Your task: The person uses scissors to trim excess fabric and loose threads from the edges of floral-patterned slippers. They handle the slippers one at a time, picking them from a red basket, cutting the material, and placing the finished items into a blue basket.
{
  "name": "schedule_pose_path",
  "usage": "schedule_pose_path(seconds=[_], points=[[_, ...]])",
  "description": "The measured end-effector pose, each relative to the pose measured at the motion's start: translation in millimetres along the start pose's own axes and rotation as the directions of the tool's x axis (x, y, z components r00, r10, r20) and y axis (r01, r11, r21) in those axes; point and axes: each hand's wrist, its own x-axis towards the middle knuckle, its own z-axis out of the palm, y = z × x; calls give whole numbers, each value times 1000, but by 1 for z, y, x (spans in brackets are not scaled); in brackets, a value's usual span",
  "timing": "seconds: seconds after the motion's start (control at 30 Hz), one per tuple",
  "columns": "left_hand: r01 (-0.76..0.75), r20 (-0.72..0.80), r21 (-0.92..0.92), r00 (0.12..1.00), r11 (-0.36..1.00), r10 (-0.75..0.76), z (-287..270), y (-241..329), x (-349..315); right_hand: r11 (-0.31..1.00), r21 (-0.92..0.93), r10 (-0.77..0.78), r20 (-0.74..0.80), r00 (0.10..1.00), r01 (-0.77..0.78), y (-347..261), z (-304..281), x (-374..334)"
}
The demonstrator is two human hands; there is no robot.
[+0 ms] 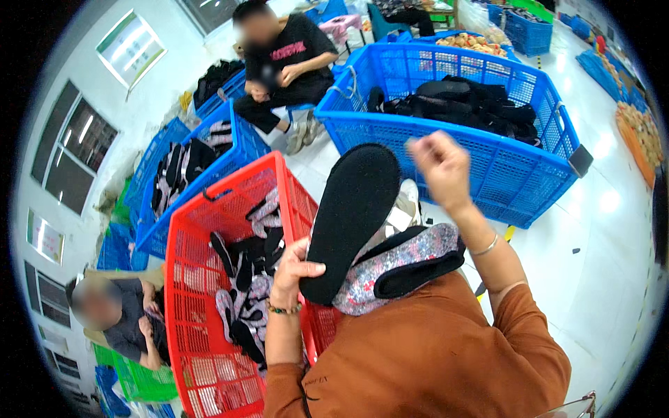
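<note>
My left hand (289,272) is closed on a slipper, its thumb over the heel end. The slipper's black sole (355,216) faces up and tilts away from me. Against my lap lies a second slipper (411,268), with a grey and pink floral outside and a black lining. My right hand (442,167) is raised to the right of the sole, apart from both slippers. Its fingers are curled together and slightly blurred; whatever they pinch, if anything, is too small to make out.
A red crate (185,299) with many floral and black slippers stands close on my left. Ahead is a blue crate (446,143) of black pieces. Another blue crate (240,139) stands far left. One person (293,56) sits ahead, another (132,313) at left.
</note>
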Motion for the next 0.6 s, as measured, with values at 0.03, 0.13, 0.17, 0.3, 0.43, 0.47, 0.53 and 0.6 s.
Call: schedule_pose_path(seconds=[0.03,0.13,0.17,0.3,0.43,0.47,0.53,0.6], points=[[-1,-32,26,999,1000,2,1,7,1,980,162,131,-71,989,-118,7,-2,6],[-211,-87,731,914,648,396,9,17,10,948,241,214,9,977,-210,6,-10,10],[-180,-67,895,850,407,522,20,22,12,932,235,258,102,961,-275,0,-7,4],[-2,194,966,668,-259,719,53,10,28,994,-37,107,198,974,-102,-3,16,-21],[-180,475,864,600,-470,643,45,-13,38,947,-169,-183,411,893,272,5,25,-19],[-195,505,849,576,-492,643,44,-18,37,951,-174,-142,485,863,254,5,26,-19],[-217,542,827,549,-518,636,40,-20,34,964,-162,-64,628,775,211,3,30,-16],[-218,560,824,456,-524,691,39,-20,35,975,-129,-36,715,698,183,6,39,-15]])
